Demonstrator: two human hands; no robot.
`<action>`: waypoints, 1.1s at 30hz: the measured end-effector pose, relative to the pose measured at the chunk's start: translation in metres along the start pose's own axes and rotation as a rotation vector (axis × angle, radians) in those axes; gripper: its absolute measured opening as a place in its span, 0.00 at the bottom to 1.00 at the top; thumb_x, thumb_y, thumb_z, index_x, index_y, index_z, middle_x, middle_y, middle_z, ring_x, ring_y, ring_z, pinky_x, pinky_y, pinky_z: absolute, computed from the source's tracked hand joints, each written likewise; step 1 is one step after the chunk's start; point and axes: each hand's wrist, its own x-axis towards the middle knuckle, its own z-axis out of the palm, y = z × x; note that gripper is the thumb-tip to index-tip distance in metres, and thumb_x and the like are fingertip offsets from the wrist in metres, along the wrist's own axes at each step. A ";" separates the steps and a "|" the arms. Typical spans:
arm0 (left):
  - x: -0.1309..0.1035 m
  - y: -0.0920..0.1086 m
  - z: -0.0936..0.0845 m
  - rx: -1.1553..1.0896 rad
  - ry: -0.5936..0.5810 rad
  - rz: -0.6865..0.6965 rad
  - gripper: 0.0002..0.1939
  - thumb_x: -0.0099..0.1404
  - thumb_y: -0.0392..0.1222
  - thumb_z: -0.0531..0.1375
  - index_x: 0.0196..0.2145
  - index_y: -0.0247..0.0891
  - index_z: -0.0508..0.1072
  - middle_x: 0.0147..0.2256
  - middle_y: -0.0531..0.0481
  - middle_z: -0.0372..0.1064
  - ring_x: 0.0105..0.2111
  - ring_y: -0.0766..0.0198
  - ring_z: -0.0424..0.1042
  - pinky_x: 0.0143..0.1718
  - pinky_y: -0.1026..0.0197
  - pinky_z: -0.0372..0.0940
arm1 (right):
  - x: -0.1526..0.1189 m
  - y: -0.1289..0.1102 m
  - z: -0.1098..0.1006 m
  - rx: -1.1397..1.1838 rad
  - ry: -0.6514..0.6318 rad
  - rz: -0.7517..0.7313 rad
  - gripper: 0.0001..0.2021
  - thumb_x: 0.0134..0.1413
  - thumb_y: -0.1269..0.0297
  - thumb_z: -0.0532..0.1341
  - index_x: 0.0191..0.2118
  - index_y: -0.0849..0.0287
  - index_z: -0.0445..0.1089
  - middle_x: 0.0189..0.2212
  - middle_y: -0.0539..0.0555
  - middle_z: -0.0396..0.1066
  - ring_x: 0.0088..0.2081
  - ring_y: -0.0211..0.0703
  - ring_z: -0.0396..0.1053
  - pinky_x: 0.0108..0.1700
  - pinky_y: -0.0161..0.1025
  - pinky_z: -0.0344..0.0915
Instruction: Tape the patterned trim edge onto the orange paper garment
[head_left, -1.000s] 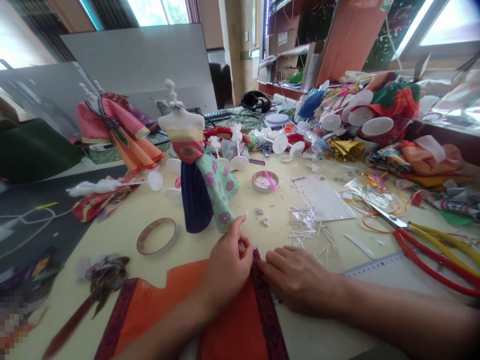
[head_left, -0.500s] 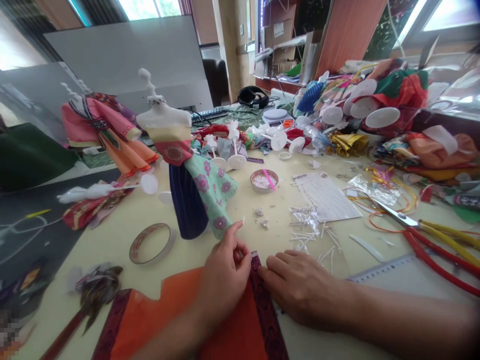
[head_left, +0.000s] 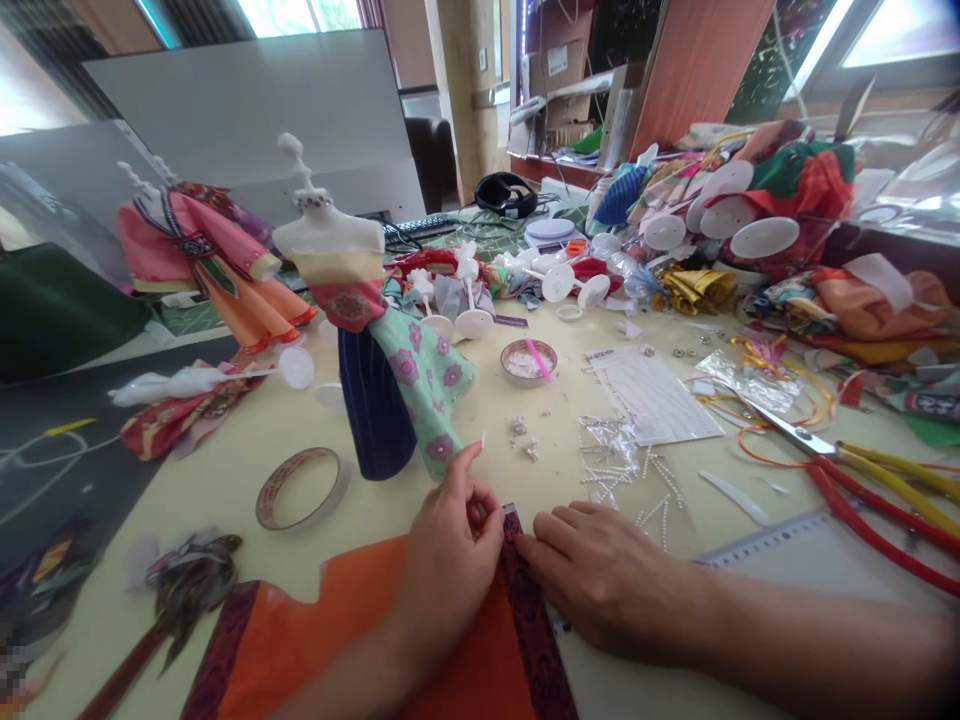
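An orange cloth (head_left: 352, 620) with a dark purple patterned band (head_left: 529, 620) lies on the cream table near me. My left hand (head_left: 450, 565) rests on the cloth and pinches the top end of the band between thumb and fingers. My right hand (head_left: 600, 580) lies flat beside the band, fingertips pressing its right edge. Just beyond my hands stands a small white mannequin (head_left: 330, 235) in a navy and mint floral skirt (head_left: 409, 395).
A tape roll (head_left: 300, 487) lies left of the mannequin. A dressed mannequin in pink (head_left: 206, 255) stands far left. Small dish (head_left: 529, 361), loose beads (head_left: 622, 460), a paper sheet (head_left: 656, 395), red-handled scissors (head_left: 847, 475), a ruler (head_left: 765, 537) and heaped fabrics (head_left: 757, 215) fill the right.
The view shifted slightly, so the mannequins appear further left. My hands stay on the purple band, the left fingers closing a little on its end.
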 end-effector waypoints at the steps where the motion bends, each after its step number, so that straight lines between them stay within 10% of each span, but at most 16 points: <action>1: 0.000 0.000 0.000 0.006 0.001 0.003 0.29 0.59 0.34 0.54 0.58 0.42 0.53 0.29 0.55 0.67 0.28 0.65 0.66 0.36 0.60 0.62 | 0.000 0.000 0.000 0.000 0.003 0.000 0.09 0.60 0.73 0.48 0.36 0.61 0.65 0.28 0.53 0.62 0.27 0.40 0.54 0.30 0.39 0.49; 33: 0.001 0.002 -0.001 0.134 -0.014 0.051 0.28 0.59 0.34 0.54 0.57 0.42 0.54 0.30 0.54 0.68 0.30 0.62 0.68 0.35 0.59 0.62 | 0.008 0.004 -0.005 0.028 0.113 0.111 0.09 0.60 0.72 0.50 0.34 0.61 0.67 0.30 0.54 0.62 0.32 0.42 0.54 0.37 0.41 0.52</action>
